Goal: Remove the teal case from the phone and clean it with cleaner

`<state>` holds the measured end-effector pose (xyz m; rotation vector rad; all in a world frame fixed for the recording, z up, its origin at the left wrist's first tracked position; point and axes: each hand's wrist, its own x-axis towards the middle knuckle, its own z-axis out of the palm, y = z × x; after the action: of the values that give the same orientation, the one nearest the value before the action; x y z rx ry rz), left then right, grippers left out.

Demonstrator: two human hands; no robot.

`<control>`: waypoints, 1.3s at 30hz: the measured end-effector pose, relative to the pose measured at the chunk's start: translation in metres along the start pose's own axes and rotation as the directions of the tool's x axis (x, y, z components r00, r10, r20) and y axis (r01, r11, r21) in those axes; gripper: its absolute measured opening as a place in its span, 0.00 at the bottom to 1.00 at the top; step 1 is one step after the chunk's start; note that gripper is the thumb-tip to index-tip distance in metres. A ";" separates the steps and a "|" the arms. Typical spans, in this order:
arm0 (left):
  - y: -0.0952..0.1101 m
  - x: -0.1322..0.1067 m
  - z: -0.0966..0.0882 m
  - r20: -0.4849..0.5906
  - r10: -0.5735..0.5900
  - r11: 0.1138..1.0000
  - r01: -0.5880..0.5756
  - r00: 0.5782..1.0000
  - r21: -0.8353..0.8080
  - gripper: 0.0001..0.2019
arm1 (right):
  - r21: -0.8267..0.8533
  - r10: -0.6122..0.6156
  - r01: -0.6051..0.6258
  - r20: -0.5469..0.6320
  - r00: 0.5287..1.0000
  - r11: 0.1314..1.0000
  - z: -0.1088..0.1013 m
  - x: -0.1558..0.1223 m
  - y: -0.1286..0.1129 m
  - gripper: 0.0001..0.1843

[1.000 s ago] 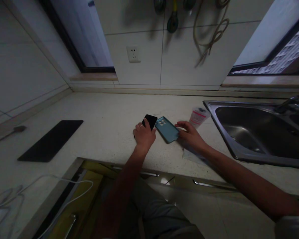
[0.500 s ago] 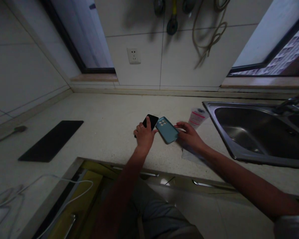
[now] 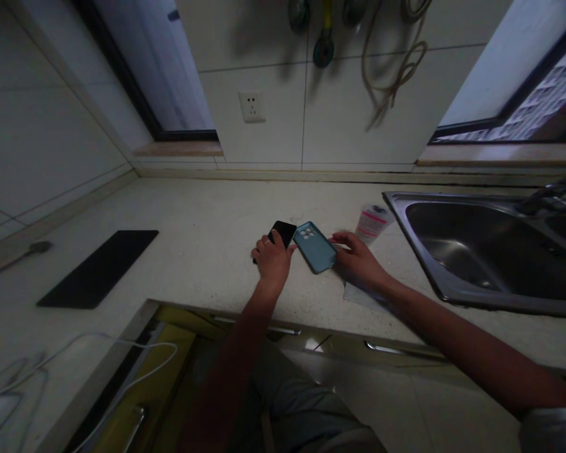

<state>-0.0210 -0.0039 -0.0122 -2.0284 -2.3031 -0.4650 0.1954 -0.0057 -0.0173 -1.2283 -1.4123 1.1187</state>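
Over a black smartphone (image 3: 284, 232) lies my left hand (image 3: 271, 257), its fingers wrapped across the dark face and the phone's lower part hidden under it. Just to the right is a teal phone case (image 3: 318, 250), inner side up, with camera holes at its upper left end. My right hand (image 3: 355, 257) grips the case by its right edge, thumb and fingers closed on it. The phone's upper right corner is very close to the case's upper left; whether they touch I cannot tell. Behind my right hand lies a clear plastic packet (image 3: 371, 223) with pink print.
A steel sink (image 3: 453, 251) with a tap is set into the counter (image 3: 217, 220) at right. A black flat mat (image 3: 101, 267) lies at left, near a white cable (image 3: 122, 341). A socket (image 3: 252, 107) and a tied hose (image 3: 399, 82) are on the wall.
The phone has shifted slightly down and left under my left hand, whose index finger is now more bent. My right hand and the case have hardly moved.
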 end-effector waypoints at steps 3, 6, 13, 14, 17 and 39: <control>0.001 -0.001 0.003 -0.038 -0.021 0.999 0.023 0.999 0.048 0.33 | -0.042 -0.004 0.006 0.036 0.999 0.999 -0.003 0.000 0.002 0.26; 0.002 -0.002 0.005 -0.073 -0.038 0.995 0.044 0.997 0.084 0.31 | -0.116 -0.030 0.040 0.093 0.995 0.992 -0.006 -0.001 0.003 0.25; 0.002 -0.003 0.003 -0.088 -0.050 0.994 0.057 0.995 0.089 0.29 | -0.298 -0.136 0.193 0.202 0.970 0.935 -0.005 -0.007 0.000 0.23; 0.002 -0.003 0.003 -0.090 -0.050 0.994 0.058 0.995 0.088 0.29 | -0.324 -0.145 0.214 0.225 0.964 0.922 -0.004 -0.008 -0.001 0.23; 0.003 -0.003 0.001 -0.094 -0.054 0.994 0.063 0.994 0.088 0.28 | -0.385 -0.169 0.274 0.284 0.944 0.881 -0.004 -0.011 -0.006 0.21; 0.004 -0.002 -0.005 -0.238 0.024 0.996 -0.042 0.971 -0.073 0.23 | -0.571 0.108 0.545 0.745 0.659 0.614 -0.047 -0.019 -0.045 0.25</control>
<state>-0.0179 -0.0069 -0.0070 -1.9195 -2.1394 -0.7602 0.2360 -0.0260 0.0334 -1.0734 -2.8320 0.8179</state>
